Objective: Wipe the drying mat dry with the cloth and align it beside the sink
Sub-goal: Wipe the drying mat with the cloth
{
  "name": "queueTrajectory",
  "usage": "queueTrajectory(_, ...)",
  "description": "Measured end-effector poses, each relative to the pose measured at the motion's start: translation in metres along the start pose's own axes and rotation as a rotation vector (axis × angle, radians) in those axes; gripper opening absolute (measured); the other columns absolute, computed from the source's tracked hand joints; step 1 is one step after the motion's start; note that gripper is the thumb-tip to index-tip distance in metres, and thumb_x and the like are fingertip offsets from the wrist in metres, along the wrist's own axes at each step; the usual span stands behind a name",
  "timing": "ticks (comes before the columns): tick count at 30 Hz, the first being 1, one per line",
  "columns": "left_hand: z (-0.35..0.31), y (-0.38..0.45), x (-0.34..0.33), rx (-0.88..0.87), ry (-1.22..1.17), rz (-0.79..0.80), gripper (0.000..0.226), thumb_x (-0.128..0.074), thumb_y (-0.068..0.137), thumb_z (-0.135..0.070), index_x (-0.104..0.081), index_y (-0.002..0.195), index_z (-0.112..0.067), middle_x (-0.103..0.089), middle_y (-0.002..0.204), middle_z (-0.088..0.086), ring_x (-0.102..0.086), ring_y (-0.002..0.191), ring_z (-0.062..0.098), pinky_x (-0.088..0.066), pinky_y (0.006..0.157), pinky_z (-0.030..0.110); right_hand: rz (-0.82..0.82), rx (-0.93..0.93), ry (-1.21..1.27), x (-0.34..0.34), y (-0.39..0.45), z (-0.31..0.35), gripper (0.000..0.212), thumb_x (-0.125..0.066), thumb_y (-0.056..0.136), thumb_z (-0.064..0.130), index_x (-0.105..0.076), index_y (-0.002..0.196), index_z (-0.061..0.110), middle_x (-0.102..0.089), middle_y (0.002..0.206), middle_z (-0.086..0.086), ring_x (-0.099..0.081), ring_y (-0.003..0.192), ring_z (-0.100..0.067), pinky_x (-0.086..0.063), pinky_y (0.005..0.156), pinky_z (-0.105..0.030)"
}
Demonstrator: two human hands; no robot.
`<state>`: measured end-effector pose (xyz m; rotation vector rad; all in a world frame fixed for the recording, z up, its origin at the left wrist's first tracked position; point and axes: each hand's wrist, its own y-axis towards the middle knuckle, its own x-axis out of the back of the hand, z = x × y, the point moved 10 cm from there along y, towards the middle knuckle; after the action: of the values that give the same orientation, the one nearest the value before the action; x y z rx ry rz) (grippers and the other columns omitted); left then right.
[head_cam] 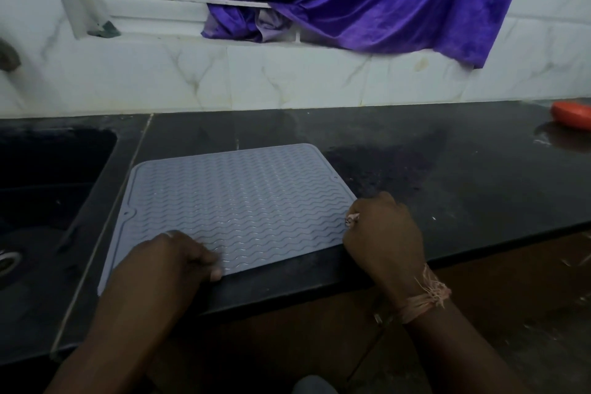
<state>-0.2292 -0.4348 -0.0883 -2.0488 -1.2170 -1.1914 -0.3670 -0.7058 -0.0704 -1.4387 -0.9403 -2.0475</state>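
Note:
A grey drying mat [236,201] with a wavy ribbed surface lies flat on the black counter [447,169], slightly skewed, its left edge close to the sink [48,189]. My left hand [166,262] grips the mat's near edge, fingers curled on top and thumb at the rim. My right hand [383,230] holds the mat's near right corner with its fingers curled round the edge. Neither hand holds a wiping cloth.
The dark sink has a drain [8,261] at the far left. A purple curtain [367,0] hangs over the window sill above the tiled wall. An orange object [572,115] lies at the counter's back right, near a wet patch.

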Motion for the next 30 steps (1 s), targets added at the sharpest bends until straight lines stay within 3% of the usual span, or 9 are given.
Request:
queueTrajectory(5, 0.002, 0.004, -0.001, 0.015, 0.116, -0.042, 0.035, -0.082, 0.079, -0.041, -0.054, 0.059, -0.049, -0.060, 0.092, -0.018, -0.056, 0.084, 0.005, -0.047, 0.074, 0.031, 0.051, 0.039, 0.008, -0.005, -0.020, 0.041, 0.022, -0.056, 0.087, 0.028, -0.064, 0.105, 0.020, -0.050, 0.112, -0.004, -0.054, 0.100, -0.023, -0.044, 0.070, -0.031)
queueTrajectory(11, -0.001, -0.001, 0.001, -0.015, 0.114, -0.116, 0.006, -0.080, 0.079, -0.045, -0.074, 0.081, -0.044, -0.062, 0.095, -0.019, -0.057, 0.087, 0.005, -0.050, 0.073, 0.032, 0.054, 0.197, 0.146, -0.014, -0.052, 0.123, 0.022, -0.060, 0.086, 0.022, -0.066, 0.107, 0.020, -0.049, 0.114, -0.002, -0.050, 0.100, -0.021, -0.051, 0.076, -0.033)
queueTrajectory(15, 0.019, 0.001, 0.007, 0.041, -0.004, -0.033, 0.014, -0.084, 0.075, -0.045, -0.074, 0.084, -0.047, -0.060, 0.084, -0.025, -0.058, 0.084, -0.001, -0.046, 0.073, 0.027, 0.080, 0.238, 0.157, -0.018, -0.050, 0.128, 0.016, -0.059, 0.086, 0.023, -0.064, 0.101, 0.021, -0.047, 0.105, 0.000, -0.052, 0.097, -0.021, -0.050, 0.073, -0.034)
queueTrajectory(17, 0.039, -0.002, 0.025, 0.070, 0.046, -0.071, 0.015, -0.084, 0.076, -0.041, -0.075, 0.087, -0.046, -0.062, 0.087, -0.024, -0.060, 0.084, 0.000, -0.046, 0.072, 0.027, 0.075, 0.217, 0.132, -0.016, -0.041, 0.108, 0.014, -0.057, 0.086, 0.023, -0.065, 0.097, 0.021, -0.044, 0.095, 0.002, -0.054, 0.091, -0.020, -0.048, 0.071, -0.032)
queueTrajectory(21, 0.084, -0.012, 0.053, 0.192, 0.063, -0.072, 0.016, -0.089, 0.068, -0.042, -0.074, 0.074, -0.045, -0.063, 0.083, -0.023, -0.061, 0.080, 0.003, -0.048, 0.074, 0.030, 0.067, 0.167, 0.131, -0.014, -0.034, 0.089, 0.019, -0.058, 0.086, 0.022, -0.070, 0.100, 0.021, -0.043, 0.091, 0.003, -0.051, 0.084, -0.019, -0.043, 0.069, -0.030)
queueTrajectory(25, 0.075, -0.009, 0.048, 0.154, 0.165, -0.083, 0.018, -0.086, 0.074, -0.034, -0.069, 0.070, -0.038, -0.060, 0.084, -0.014, -0.055, 0.075, 0.007, -0.037, 0.061, 0.026, 0.053, 0.207, 0.139, -0.015, -0.046, 0.118, 0.018, -0.057, 0.085, 0.020, -0.069, 0.098, 0.019, -0.042, 0.094, 0.003, -0.052, 0.088, -0.019, -0.048, 0.070, -0.032)
queueTrajectory(27, 0.072, -0.007, 0.046, 0.140, 0.191, -0.094, 0.020, -0.085, 0.076, -0.033, -0.067, 0.069, -0.037, -0.059, 0.086, -0.012, -0.055, 0.078, 0.008, -0.035, 0.062, 0.026, 0.061, 0.234, 0.165, -0.017, -0.055, 0.137, 0.019, -0.055, 0.086, 0.019, -0.068, 0.100, 0.020, -0.042, 0.094, 0.003, -0.051, 0.088, -0.018, -0.045, 0.069, -0.031)
queueTrajectory(30, 0.078, -0.008, 0.046, 0.142, 0.164, -0.112, 0.015, -0.085, 0.076, -0.034, -0.070, 0.072, -0.035, -0.058, 0.080, -0.014, -0.051, 0.071, 0.001, -0.033, 0.057, 0.023, 0.083, 0.303, 0.204, -0.021, -0.071, 0.172, 0.018, -0.057, 0.088, 0.020, -0.068, 0.102, 0.022, -0.045, 0.098, 0.003, -0.050, 0.091, -0.016, -0.049, 0.071, -0.031)
